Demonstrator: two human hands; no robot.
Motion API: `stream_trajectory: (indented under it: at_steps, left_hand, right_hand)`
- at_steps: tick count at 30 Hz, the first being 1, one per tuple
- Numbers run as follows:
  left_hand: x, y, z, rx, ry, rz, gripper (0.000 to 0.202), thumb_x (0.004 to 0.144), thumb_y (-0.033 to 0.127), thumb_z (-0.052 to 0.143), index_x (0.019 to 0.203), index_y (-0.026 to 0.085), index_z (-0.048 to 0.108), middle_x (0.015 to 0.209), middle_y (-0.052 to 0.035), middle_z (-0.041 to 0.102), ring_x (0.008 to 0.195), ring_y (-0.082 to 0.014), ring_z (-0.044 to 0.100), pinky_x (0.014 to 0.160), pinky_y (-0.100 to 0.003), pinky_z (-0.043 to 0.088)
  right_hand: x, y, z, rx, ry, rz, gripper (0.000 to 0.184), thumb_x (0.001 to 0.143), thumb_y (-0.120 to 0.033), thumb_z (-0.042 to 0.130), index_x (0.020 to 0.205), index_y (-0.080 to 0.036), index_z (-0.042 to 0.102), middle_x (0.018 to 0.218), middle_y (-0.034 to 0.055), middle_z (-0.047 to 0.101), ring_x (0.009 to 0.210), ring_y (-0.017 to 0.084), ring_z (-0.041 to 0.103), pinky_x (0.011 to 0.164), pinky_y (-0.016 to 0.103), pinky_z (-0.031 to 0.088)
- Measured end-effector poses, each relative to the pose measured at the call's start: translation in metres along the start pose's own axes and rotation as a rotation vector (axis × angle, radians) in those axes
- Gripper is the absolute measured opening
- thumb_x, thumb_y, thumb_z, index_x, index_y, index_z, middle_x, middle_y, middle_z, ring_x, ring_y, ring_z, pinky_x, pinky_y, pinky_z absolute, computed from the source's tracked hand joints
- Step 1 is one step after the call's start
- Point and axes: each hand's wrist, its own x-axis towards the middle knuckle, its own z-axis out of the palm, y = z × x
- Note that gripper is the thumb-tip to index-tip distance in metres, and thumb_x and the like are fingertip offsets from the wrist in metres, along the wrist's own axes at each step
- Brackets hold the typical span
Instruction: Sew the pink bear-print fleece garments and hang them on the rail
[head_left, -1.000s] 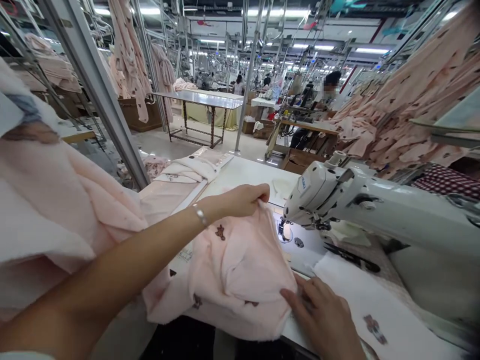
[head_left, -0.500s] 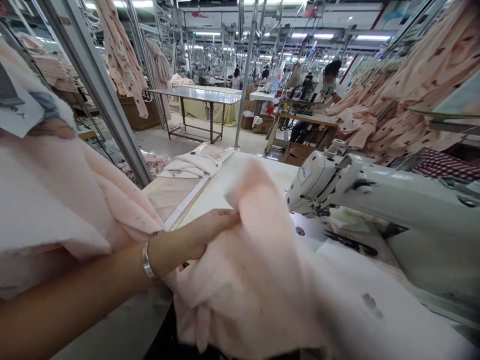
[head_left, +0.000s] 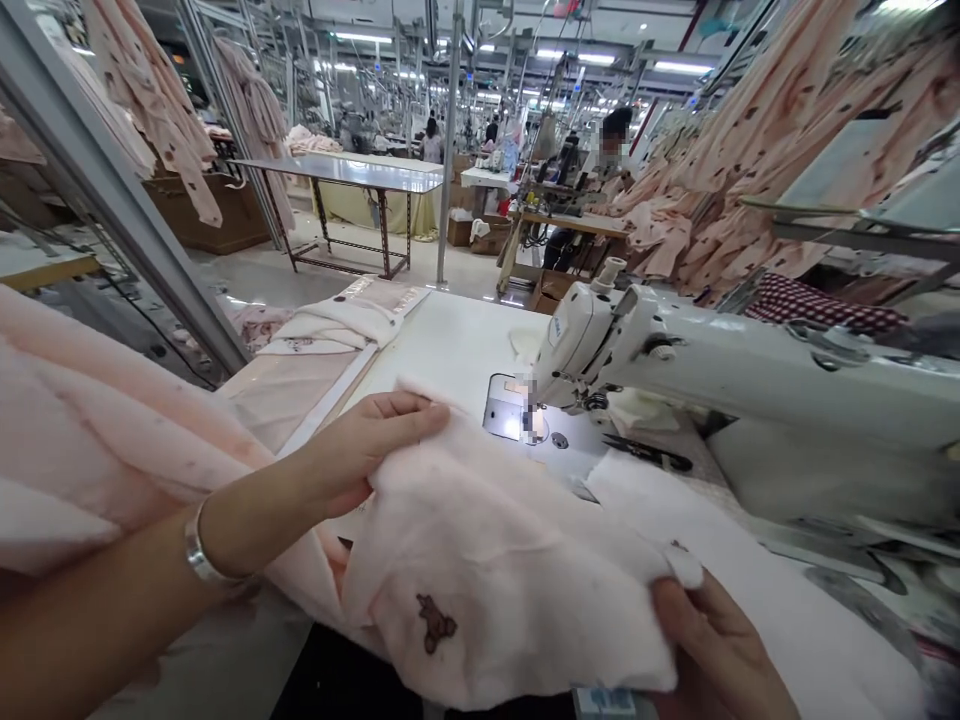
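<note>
A piece of pale pink plush fabric [head_left: 517, 560] with a small brown bear motif is stretched between my two hands. My left hand [head_left: 375, 435], with a silver bangle at the wrist, pinches its upper left edge. At the lower right, my right hand [head_left: 712, 640] grips the other side, thumb on top. Just beyond the fabric stands a white sewing machine [head_left: 720, 350], its needle area lit above a metal plate [head_left: 504, 415]. Black thread snips [head_left: 649, 452] lie beside the plate. More pink fabric [head_left: 112, 430] hangs over the left side.
The white table [head_left: 442, 335] bears folded fabric pieces [head_left: 330, 325] at its left. A metal post [head_left: 135, 210] slants up on the left. Pink garments [head_left: 787, 130] hang at the right, and a co-worker [head_left: 611, 150] sits at another machine behind. A metal-topped table [head_left: 345, 175] stands farther back.
My left hand has drawn lower and left, and the blurred fabric is now spread out with its bear motif showing. My right hand has come into view holding the right edge. The camera view has turned right.
</note>
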Motion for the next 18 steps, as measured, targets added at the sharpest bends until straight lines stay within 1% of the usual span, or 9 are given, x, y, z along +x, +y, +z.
stream_trajectory:
  at_steps: [2,4,5,7,10,12,14,16,18]
  left_hand:
    - [0.004,-0.002,-0.004,0.074,-0.079,-0.006,0.028,0.070,0.035,0.077,0.086,0.014,0.065,0.077,-0.0016,0.066,0.064,-0.0096,0.060,0.057,-0.017,0.048]
    - [0.008,-0.004,-0.010,0.185,-0.166,-0.015,0.033,0.069,0.031,0.079,0.095,0.016,0.063,0.088,-0.0030,0.066,0.074,-0.0132,0.063,0.065,-0.022,0.052]
    - [0.009,-0.005,-0.013,0.244,-0.183,-0.005,0.035,0.068,0.030,0.079,0.097,0.016,0.062,0.091,-0.0034,0.066,0.078,-0.0147,0.063,0.067,-0.024,0.052]
    - [0.010,-0.006,-0.017,0.354,-0.146,0.067,0.037,0.068,0.031,0.079,0.098,0.018,0.059,0.091,-0.0019,0.064,0.078,-0.0144,0.063,0.067,-0.023,0.052]
    - [0.011,-0.007,-0.018,0.502,-0.024,0.186,0.047,0.069,0.033,0.078,0.107,0.025,0.051,0.086,0.0034,0.061,0.067,-0.0097,0.059,0.056,-0.018,0.046]
    - [0.011,-0.005,-0.016,0.579,0.010,0.210,0.051,0.071,0.034,0.076,0.114,0.028,0.048,0.085,0.0047,0.060,0.062,-0.0086,0.057,0.052,-0.017,0.042]
    - [0.011,-0.001,-0.012,0.641,-0.030,0.225,0.040,0.073,0.032,0.073,0.109,0.026,0.056,0.086,0.0032,0.062,0.067,-0.0103,0.058,0.056,-0.019,0.043]
    - [0.010,0.004,-0.008,0.711,-0.078,0.239,0.024,0.073,0.027,0.071,0.097,0.022,0.066,0.088,0.0015,0.066,0.078,-0.0127,0.061,0.064,-0.020,0.045]
    - [0.009,0.009,-0.005,0.815,-0.072,0.249,0.016,0.073,0.021,0.070,0.089,0.021,0.070,0.087,0.0019,0.068,0.080,-0.0130,0.060,0.068,-0.020,0.044]
  right_hand:
    - [0.004,0.001,0.002,0.022,-0.015,0.014,0.036,0.065,-0.039,0.078,0.099,-0.026,0.071,0.095,0.0093,0.071,0.074,0.024,0.067,0.060,0.032,0.056]
    - [0.006,0.003,0.002,0.026,-0.040,0.014,0.041,0.064,-0.034,0.079,0.103,-0.024,0.069,0.097,0.0097,0.069,0.075,0.022,0.066,0.060,0.029,0.055]
    - [0.007,0.003,0.002,0.019,-0.048,-0.001,0.044,0.063,-0.031,0.080,0.104,-0.023,0.067,0.094,0.0088,0.069,0.073,0.020,0.066,0.059,0.028,0.054]
    - [0.009,0.004,0.001,-0.004,-0.045,-0.064,0.046,0.062,-0.026,0.082,0.103,-0.026,0.063,0.081,0.0028,0.067,0.062,0.014,0.062,0.054,0.024,0.052]
    - [0.012,0.007,-0.003,-0.091,0.020,-0.246,0.039,0.065,-0.026,0.080,0.096,-0.030,0.058,0.067,-0.0043,0.062,0.052,0.009,0.056,0.046,0.018,0.047]
    - [0.014,0.009,-0.010,-0.269,0.056,-0.412,0.024,0.069,-0.030,0.077,0.088,-0.028,0.063,0.071,-0.0020,0.065,0.058,0.010,0.060,0.051,0.017,0.049]
    - [0.017,0.008,-0.019,-0.562,0.082,-0.566,0.014,0.073,-0.034,0.073,0.084,-0.027,0.068,0.080,-0.0004,0.070,0.068,0.012,0.065,0.059,0.016,0.051]
    - [0.021,0.006,-0.028,-0.882,0.098,-0.708,0.017,0.077,-0.038,0.069,0.091,-0.030,0.070,0.090,-0.0015,0.072,0.076,0.013,0.067,0.065,0.016,0.052]
    - [0.026,0.003,-0.036,-1.124,0.053,-0.856,0.021,0.081,-0.039,0.063,0.100,-0.030,0.069,0.094,-0.0021,0.071,0.077,0.013,0.067,0.066,0.017,0.051]
